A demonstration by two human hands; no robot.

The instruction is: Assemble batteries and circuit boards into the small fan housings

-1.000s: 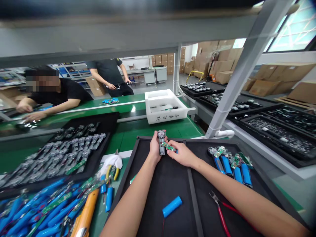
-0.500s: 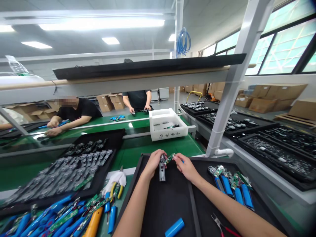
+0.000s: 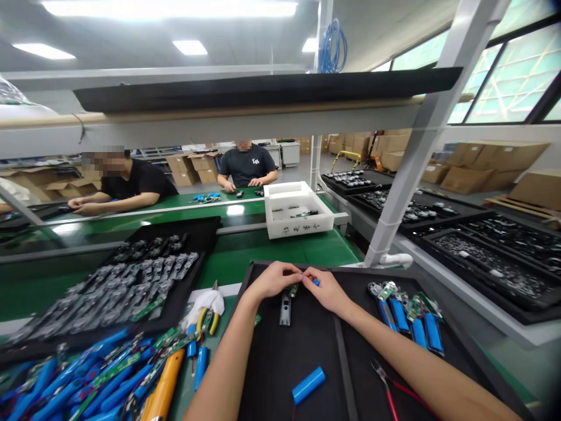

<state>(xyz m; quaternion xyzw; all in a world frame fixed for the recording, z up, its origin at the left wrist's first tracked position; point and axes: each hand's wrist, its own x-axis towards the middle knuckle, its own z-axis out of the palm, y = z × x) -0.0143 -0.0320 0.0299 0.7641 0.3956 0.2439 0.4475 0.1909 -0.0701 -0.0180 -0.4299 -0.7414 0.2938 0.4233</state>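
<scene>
Over the black tray (image 3: 307,345), my left hand (image 3: 275,280) and my right hand (image 3: 326,289) meet with fingers pinched together. A small green circuit board (image 3: 293,290) shows under the fingertips, partly hidden by them. A bit of something blue (image 3: 316,282) peeks out of my right hand; its kind is hidden. Just below my left hand is a grey elongated housing (image 3: 285,311), its upper end covered; I cannot tell whether that hand touches it. Nearer me on the tray lies a blue cylindrical battery (image 3: 309,385).
Red-handled pliers (image 3: 388,389) and several battery-and-board assemblies (image 3: 407,321) lie on the tray's right side. At left are a heap of blue batteries (image 3: 105,380), yellow-handled pliers (image 3: 207,321) and a tray of grey housings (image 3: 131,286). A white bin (image 3: 300,225) stands ahead; two co-workers sit beyond.
My hands have come together, the right moving left to meet the left fingertips. The grey housing, earlier in my left hand, now sits lower beneath it. The view has tilted down slightly.
</scene>
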